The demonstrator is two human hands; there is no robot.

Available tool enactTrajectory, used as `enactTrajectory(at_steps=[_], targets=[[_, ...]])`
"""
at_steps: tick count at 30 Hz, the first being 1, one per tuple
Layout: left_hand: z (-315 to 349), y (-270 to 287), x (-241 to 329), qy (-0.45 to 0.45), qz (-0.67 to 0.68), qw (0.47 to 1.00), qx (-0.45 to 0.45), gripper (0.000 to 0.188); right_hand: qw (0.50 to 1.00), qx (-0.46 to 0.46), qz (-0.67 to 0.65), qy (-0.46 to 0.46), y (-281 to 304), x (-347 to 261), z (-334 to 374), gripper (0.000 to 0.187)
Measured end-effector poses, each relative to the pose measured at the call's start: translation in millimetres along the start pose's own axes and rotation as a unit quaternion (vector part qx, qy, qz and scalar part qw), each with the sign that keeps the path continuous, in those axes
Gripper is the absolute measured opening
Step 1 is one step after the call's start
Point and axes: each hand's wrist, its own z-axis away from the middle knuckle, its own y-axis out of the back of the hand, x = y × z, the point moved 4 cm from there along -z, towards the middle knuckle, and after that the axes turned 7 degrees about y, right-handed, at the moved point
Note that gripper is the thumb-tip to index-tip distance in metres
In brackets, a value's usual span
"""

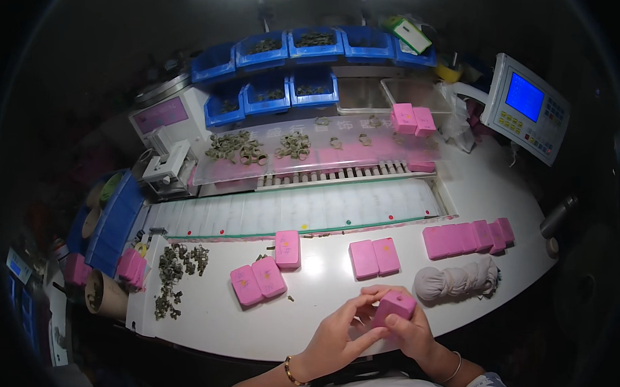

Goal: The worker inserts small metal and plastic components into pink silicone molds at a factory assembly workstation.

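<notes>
Close to the table's near edge, a pink rectangular block [394,306] is held up off the table, its end tilted toward me. My right hand [416,332] wraps it from the right, thumb pressed on its near face. From the left, my left hand [339,334] curls round it, fingertips and thumb closing against its left side. A small dark mark shows on the block's top end. Just beyond my hands lies a pair of pink blocks [374,258]; farther left are several more pink blocks [258,280]. A rolled whitish cloth bundle [456,281] rests on the right.
Small metal castings [179,266] lie heaped on the table's left. Ring-like pieces [237,147] sit on a translucent sheet [342,132] behind the white conveyor strip [290,209]. Blue bins [316,43] line the back. A control panel [527,104] stands right, beyond a pink row [468,237].
</notes>
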Motion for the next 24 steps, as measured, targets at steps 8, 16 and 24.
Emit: enactTrajectory(at_steps=[8,16,24], targets=[[0.9,-13.3,25.1,-0.154,-0.388,0.902,0.106,0.050,0.967,0.009,0.253,0.012,0.8,-3.6,0.8,0.052],[4.9,-7.3,31.4,-0.161,-0.434,0.887,-0.010,0.040,0.978,-0.022,0.196,-0.074,5.3,-1.5,6.3,0.066],[13.6,-12.7,33.8,-0.256,-0.486,0.835,-0.029,0.019,0.976,-0.098,0.144,-0.131,10.3,0.0,7.4,0.064]])
